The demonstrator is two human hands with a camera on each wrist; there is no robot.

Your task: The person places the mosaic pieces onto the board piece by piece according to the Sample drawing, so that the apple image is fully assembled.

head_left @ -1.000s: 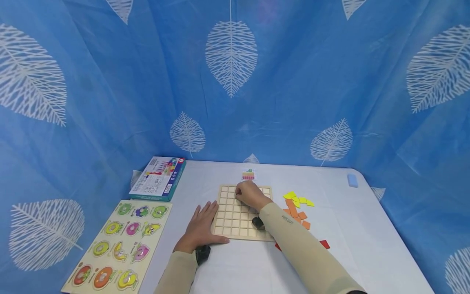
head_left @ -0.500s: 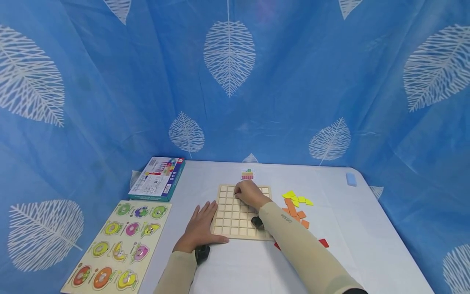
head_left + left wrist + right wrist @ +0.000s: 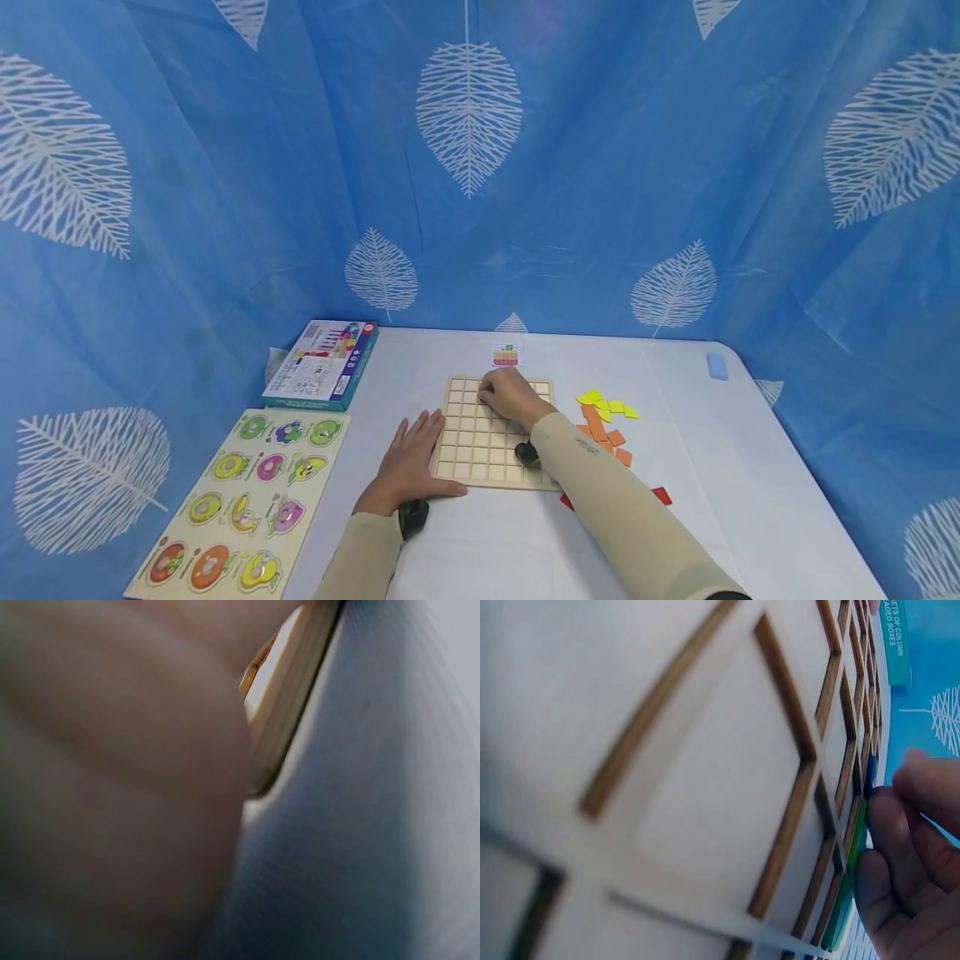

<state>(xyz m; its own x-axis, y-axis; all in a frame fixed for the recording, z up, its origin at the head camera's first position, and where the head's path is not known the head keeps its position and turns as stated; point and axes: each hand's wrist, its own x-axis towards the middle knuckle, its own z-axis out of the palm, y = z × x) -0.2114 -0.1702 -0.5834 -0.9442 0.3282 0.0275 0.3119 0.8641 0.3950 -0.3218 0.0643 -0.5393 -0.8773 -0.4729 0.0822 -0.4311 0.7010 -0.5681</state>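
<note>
My left hand [image 3: 407, 464] lies flat with straight fingers along the left edge of a wooden grid board [image 3: 467, 443], its thumb at the near edge. In the left wrist view that hand's blurred skin [image 3: 112, 780] fills the left side beside the board's corner [image 3: 281, 712]. My right hand [image 3: 514, 397] reaches over the board with curled fingers, fingertips down at the upper rows. In the right wrist view its fingertips [image 3: 877, 874] are right at a green tile [image 3: 843, 919], with a blue piece [image 3: 871, 774] just beyond. The hand hides these tiles in the head view.
Yellow pieces [image 3: 617, 407], orange pieces [image 3: 596, 427] and red pieces [image 3: 662, 496] lie right of the board. A picture card [image 3: 507, 356] sits behind it. At left are a game box [image 3: 315, 367] and a fruit puzzle [image 3: 240, 492]; a blue block [image 3: 717, 367] lies far right.
The head view has shifted very slightly. Both hands stay in place, the right fingertips still at the board's upper rows.
</note>
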